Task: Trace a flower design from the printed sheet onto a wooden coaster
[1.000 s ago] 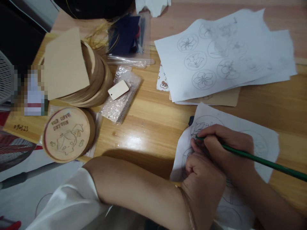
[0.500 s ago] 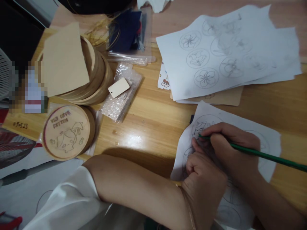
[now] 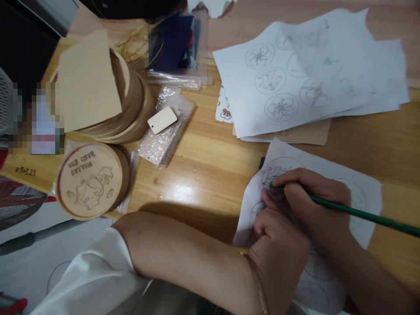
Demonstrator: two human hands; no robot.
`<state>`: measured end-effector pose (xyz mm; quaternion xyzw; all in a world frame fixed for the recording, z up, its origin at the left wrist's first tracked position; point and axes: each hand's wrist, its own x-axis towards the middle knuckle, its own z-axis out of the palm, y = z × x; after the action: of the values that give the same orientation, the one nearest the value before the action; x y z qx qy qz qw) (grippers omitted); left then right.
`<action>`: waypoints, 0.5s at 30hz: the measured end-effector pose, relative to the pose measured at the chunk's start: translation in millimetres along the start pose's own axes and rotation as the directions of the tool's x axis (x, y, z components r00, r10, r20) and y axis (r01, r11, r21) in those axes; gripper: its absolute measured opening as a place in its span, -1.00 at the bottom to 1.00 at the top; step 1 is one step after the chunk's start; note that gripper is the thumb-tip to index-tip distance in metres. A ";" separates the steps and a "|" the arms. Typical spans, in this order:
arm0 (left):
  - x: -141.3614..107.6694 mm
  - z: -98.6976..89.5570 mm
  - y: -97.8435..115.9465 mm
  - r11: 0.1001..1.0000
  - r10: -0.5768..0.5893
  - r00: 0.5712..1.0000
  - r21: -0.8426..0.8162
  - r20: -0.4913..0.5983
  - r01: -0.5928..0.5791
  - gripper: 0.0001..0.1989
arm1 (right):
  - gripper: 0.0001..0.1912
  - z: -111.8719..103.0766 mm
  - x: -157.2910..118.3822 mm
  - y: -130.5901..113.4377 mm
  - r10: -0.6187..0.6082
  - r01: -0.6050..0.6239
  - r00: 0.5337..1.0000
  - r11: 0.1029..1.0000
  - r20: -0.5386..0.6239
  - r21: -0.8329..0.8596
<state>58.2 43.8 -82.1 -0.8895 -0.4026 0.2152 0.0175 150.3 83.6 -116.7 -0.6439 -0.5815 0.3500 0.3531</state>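
Observation:
A white sheet (image 3: pixel 252 223) with pencil-drawn circles and flower shapes lies under both hands at the lower right. My right hand (image 3: pixel 315 197) pinches a green pencil (image 3: pixel 364 214), whose tip touches the drawing in the upper left circle. Just below it, my left hand (image 3: pixel 280 245) rests on the sheet with its fingers curled and the index fingertip beside the pencil tip. Whether anything is under the curled fingers is hidden.
More flower drawings (image 3: pixel 295 78) lie stacked above the sheet. At the left are round wooden boxes (image 3: pixel 138 109), a decorated round lid (image 3: pixel 92 183) and a cardboard piece (image 3: pixel 88 83). A wooden tag (image 3: pixel 162 120) sits on a bubble-wrapped packet (image 3: pixel 154 148).
The pencil tip and my right hand have shifted very slightly left. My left hand stays in nearly the same place, and the whole view has moved a little.

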 end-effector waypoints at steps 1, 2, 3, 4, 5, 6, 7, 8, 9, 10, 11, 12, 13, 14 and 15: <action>0.0 0.1 0.2 1.000 -0.004 1.000 0.002 -0.006 0.004 -0.68 | -0.76 -0.1 -0.3 0.4 -0.005 0.005 1.000 1.000 -0.001 -0.003; 0.0 0.2 0.4 1.000 -0.011 1.000 0.005 -0.012 0.011 -0.69 | -0.75 -0.3 -0.6 0.9 -0.011 0.011 1.000 1.000 0.001 -0.006; -0.1 0.3 0.6 1.000 -0.019 1.000 0.009 -0.021 0.019 -0.70 | -0.75 -0.7 -1.1 1.5 -0.019 0.019 1.000 1.000 0.005 -0.009; -0.2 0.4 0.7 1.000 -0.026 0.999 0.011 -0.030 0.026 -0.70 | -0.75 -1.1 -1.6 2.2 -0.027 0.027 1.000 1.000 0.009 -0.014; -0.3 0.3 0.9 0.999 -0.030 0.999 0.012 -0.041 0.030 -0.70 | -0.75 -1.5 -2.0 2.8 -0.034 0.034 0.999 0.999 0.012 -0.021; -0.5 0.3 0.9 0.999 -0.033 0.998 0.015 -0.053 0.034 -0.70 | -0.75 -1.8 -2.4 3.4 -0.038 0.038 0.999 0.999 0.016 -0.029; -0.6 0.2 1.0 0.999 -0.035 0.997 0.021 -0.062 0.037 -0.69 | -0.75 -1.9 -2.7 3.8 -0.037 0.038 0.999 0.999 0.019 -0.035; -0.7 0.2 1.1 0.999 -0.034 0.997 0.026 -0.068 0.036 -0.69 | -0.75 -1.9 -2.9 4.0 -0.033 0.033 0.999 0.999 0.016 -0.037; -0.9 0.3 1.3 0.999 -0.035 0.997 0.034 -0.069 0.038 -0.69 | -0.74 -1.7 -3.0 4.1 -0.026 0.026 1.000 0.999 0.015 -0.037; -1.1 0.5 1.6 0.998 -0.040 0.997 0.044 -0.071 0.043 -0.69 | -0.74 -1.5 -3.0 4.0 -0.018 0.019 1.000 0.999 0.017 -0.035; -1.3 0.9 2.0 0.997 -0.047 0.996 0.054 -0.075 0.051 -0.69 | -0.74 -1.2 -3.1 3.8 -0.014 0.014 1.000 0.999 0.014 -0.032; -1.6 1.4 2.5 0.996 -0.055 0.995 0.062 -0.085 0.060 -0.70 | -0.74 -1.0 -3.2 3.5 -0.012 0.013 1.000 0.999 0.011 -0.032; -1.9 2.0 3.1 0.995 -0.066 0.993 0.069 -0.100 0.073 -0.70 | -0.74 -0.9 -3.3 3.3 -0.014 0.015 1.000 0.999 0.008 -0.036; -2.2 2.6 3.8 0.993 -0.078 0.990 0.075 -0.119 0.087 -0.70 | -0.74 -0.7 -3.4 3.1 -0.017 0.017 1.000 0.999 0.009 -0.040; -2.6 3.2 4.4 0.991 -0.091 0.986 0.081 -0.136 0.103 -0.70 | -0.74 -0.7 -3.6 3.1 -0.018 0.018 1.000 0.999 0.010 -0.042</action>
<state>58.5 38.5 -84.9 -0.8796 -0.4336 0.1721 0.0937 152.2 79.8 -118.8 -0.6443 -0.5961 0.3377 0.3398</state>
